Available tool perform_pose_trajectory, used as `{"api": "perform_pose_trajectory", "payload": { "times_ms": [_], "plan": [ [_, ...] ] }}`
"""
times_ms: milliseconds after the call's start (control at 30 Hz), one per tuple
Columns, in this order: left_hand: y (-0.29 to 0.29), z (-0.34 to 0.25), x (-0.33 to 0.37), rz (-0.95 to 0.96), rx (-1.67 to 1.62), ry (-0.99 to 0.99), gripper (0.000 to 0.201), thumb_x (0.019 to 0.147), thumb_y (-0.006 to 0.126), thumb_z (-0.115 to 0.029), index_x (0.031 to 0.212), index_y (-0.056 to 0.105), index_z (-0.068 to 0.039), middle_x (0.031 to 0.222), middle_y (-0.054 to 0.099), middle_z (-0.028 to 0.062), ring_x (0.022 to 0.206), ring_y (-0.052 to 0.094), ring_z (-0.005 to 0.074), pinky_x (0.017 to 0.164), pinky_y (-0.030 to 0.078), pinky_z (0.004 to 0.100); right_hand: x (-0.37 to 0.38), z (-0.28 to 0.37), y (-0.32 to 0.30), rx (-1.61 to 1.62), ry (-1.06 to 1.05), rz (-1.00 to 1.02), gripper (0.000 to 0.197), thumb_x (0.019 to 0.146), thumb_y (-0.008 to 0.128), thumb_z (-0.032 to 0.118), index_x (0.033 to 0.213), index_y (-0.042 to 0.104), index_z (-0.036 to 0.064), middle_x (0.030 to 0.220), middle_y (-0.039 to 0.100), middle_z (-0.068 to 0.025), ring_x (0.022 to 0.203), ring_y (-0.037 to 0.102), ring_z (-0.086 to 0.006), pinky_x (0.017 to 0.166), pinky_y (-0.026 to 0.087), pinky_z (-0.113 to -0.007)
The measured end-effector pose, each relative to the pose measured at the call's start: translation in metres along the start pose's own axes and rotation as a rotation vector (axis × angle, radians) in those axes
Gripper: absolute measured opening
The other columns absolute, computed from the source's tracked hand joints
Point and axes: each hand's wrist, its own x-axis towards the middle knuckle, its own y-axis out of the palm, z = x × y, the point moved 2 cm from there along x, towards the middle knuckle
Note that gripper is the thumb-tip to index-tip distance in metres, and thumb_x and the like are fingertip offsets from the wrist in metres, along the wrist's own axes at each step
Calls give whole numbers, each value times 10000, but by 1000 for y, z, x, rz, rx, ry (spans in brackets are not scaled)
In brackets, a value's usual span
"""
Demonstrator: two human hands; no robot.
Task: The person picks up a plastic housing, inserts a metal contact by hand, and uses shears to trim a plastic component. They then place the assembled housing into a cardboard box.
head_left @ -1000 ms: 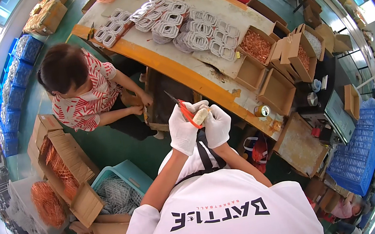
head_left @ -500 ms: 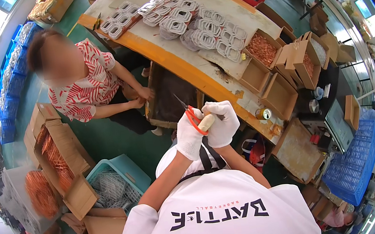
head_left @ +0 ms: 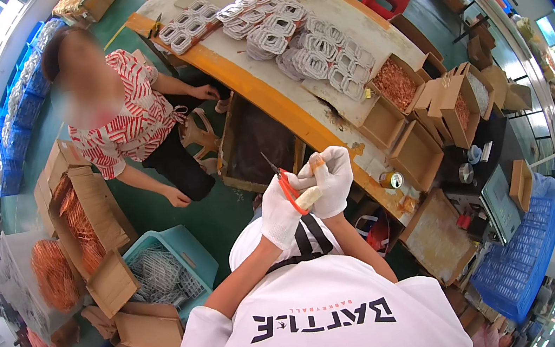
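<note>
My left hand (head_left: 279, 212), in a white glove, is closed round a pair of scissors (head_left: 286, 188) with orange-red handles. The dark blades point up and to the left, away from me. A beige covering (head_left: 307, 199) shows at the thumb side of this hand. Right beside it is my right hand (head_left: 333, 183), also gloved, its fingers curled in and close to the left fingers. An orange-tan patch (head_left: 319, 164) shows at one raised fingertip there. Whether something small lies between the right fingers is hidden.
A long worktable (head_left: 254, 81) carries many white frame-shaped pieces (head_left: 307, 56) and open cardboard boxes (head_left: 396, 82). Another person (head_left: 124, 117) sits at the left. Nearby stand a teal basket (head_left: 169, 263) of wire pieces, a box of copper-coloured wire pieces (head_left: 79, 226) and a blue crate (head_left: 519, 253).
My right hand has shifted slightly up, and a tan-tipped finger now shows. The scissors stay in my left hand. The other person's hands have come apart, one lowering toward the knee.
</note>
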Motion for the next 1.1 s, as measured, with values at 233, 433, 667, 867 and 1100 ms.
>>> {"api": "perform_pose_trajectory", "payload": {
  "times_ms": [233, 433, 667, 867, 1100],
  "plan": [
    [-10, 10, 1, -53, -87, -2, 300, 799, 747, -75, 868, 455, -56, 941, 695, 133, 661, 564, 64, 583, 463, 206, 13, 0, -7, -178, -80, 175, 273, 969, 440, 82, 1214, 522, -6, 721, 584, -62, 551, 494, -95, 520, 412, -215],
    [-3, 17, 3, -13, -37, -35, 290, 798, 742, -52, 849, 457, -59, 918, 684, 139, 741, 608, 110, 658, 491, 233, 29, -6, -28, -112, 182, 150, 201, 975, 514, 144, 993, 610, -31, 580, 444, 33, 456, 341, -33, 422, 230, -205],
    [5, 43, 14, 4, -26, -14, 268, 828, 723, -77, 902, 467, -50, 973, 685, 180, 871, 670, 202, 759, 521, 276, 38, -8, -50, -160, 216, 172, 295, 995, 516, 230, 793, 583, 26, 612, 465, 38, 459, 350, -22, 432, 227, -193],
    [25, 46, 20, 34, 75, -32, 256, 838, 715, -81, 909, 471, -48, 954, 687, 169, 832, 658, 177, 757, 518, 270, 48, -8, -70, -146, 224, 143, 340, 994, 519, 271, 745, 565, 44, 621, 481, 33, 464, 341, -17, 436, 220, -195],
    [50, 43, 27, 30, 25, -61, 253, 823, 728, -77, 824, 476, -52, 893, 682, 127, 747, 611, 119, 669, 485, 242, 59, -8, -99, -103, 116, 148, 396, 991, 503, 344, 812, 601, 5, 653, 536, -14, 513, 444, -62, 468, 304, -211]
  ]
}}
